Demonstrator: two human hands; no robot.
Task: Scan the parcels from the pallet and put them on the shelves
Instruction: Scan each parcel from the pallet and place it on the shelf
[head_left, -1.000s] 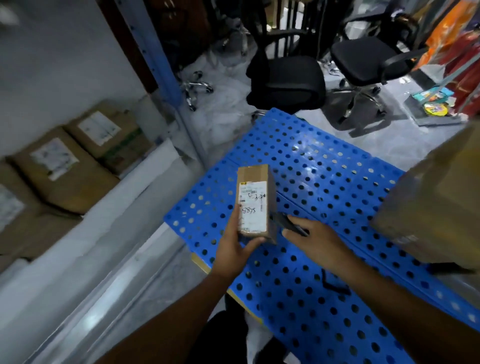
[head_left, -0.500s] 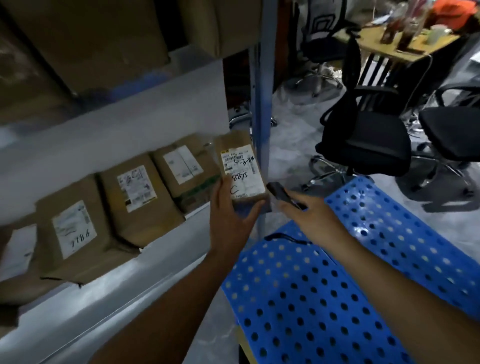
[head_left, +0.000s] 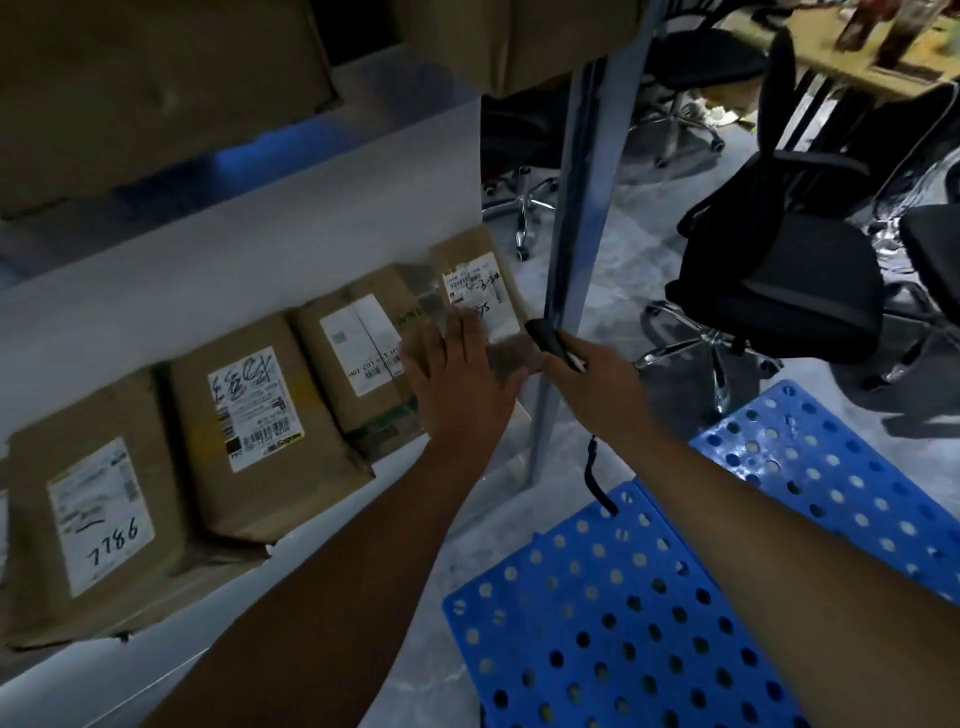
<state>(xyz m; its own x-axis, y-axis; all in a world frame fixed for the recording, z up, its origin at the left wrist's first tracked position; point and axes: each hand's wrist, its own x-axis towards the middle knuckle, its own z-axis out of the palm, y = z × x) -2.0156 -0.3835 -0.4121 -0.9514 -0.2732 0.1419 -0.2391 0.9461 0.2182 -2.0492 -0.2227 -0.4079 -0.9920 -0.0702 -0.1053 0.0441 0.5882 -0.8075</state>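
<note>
While the straight, spread fingers (head_left: 465, 335) of the left hand (head_left: 462, 387) lie flat against the small parcel (head_left: 480, 283), that parcel stands at the far right end of the lower shelf (head_left: 62, 680), seemingly tilted back. The right hand (head_left: 597, 387) grips a black scanner (head_left: 545, 338), its strap (head_left: 597, 478) dangling. Just left, a taped parcel (head_left: 358, 353) stands close against it; just right rises the blue upright (head_left: 582, 208). Beyond lie open floor and a black chair (head_left: 779, 291), with the blue pallet (head_left: 675, 597) nearer.
</note>
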